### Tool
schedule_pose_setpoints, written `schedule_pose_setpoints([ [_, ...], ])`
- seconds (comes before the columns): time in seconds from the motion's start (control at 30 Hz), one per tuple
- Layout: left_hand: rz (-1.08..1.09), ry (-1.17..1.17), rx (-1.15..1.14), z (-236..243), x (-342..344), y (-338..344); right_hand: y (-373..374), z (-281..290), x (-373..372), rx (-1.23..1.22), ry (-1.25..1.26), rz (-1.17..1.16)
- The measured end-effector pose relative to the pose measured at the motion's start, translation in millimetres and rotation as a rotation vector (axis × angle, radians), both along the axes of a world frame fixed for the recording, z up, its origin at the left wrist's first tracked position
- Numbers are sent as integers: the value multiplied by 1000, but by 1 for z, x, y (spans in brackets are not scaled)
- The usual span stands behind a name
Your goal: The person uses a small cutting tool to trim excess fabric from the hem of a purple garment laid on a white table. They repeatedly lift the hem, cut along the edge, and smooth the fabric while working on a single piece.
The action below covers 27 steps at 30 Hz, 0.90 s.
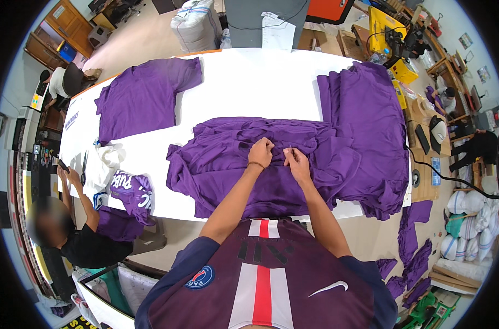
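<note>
A purple shirt (pixel 227 175) lies loosely spread and rumpled on the white table (pixel 249 82) in front of me. My left hand (pixel 261 153) is closed, its fingers pinching the purple cloth near the shirt's far side. Just to its right, my right hand (pixel 297 163) is closed with thumb and forefinger together over the same cloth. Something small and thin may stick up from those fingertips, but it is too small to name. A gap of bunched cloth separates the two hands.
Another purple shirt (pixel 142 98) lies flat at the far left, and a pile of purple shirts (pixel 367 137) is at the right. A co-worker (pixel 90 236) sits at the left by a white cloth (pixel 102 164) and a printed purple garment (pixel 131 194). A black cable (pixel 452 178) hangs at right.
</note>
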<state>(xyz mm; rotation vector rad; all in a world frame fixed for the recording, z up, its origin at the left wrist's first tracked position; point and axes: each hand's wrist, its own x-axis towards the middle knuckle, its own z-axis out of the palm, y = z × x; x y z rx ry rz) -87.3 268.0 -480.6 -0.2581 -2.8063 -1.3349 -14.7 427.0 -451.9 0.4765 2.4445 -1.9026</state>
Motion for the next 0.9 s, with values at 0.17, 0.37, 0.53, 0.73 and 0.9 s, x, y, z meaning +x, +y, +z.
schedule_pose_setpoints([
  [0.17,-3,-204,176,-9,-7,-7,-7,8,-1,181,-107,15],
  [0.37,-13,-301,288,11,-2,-7,-22,23,2,522,-75,-13],
  [0.53,-20,-283,301,12,0,-11,-30,28,-4,726,-119,187],
  [0.73,-46,-262,336,9,1,-13,-33,24,-11,818,-125,257],
  [0.9,-59,-246,352,6,5,-15,-36,21,-10,843,-128,266],
])
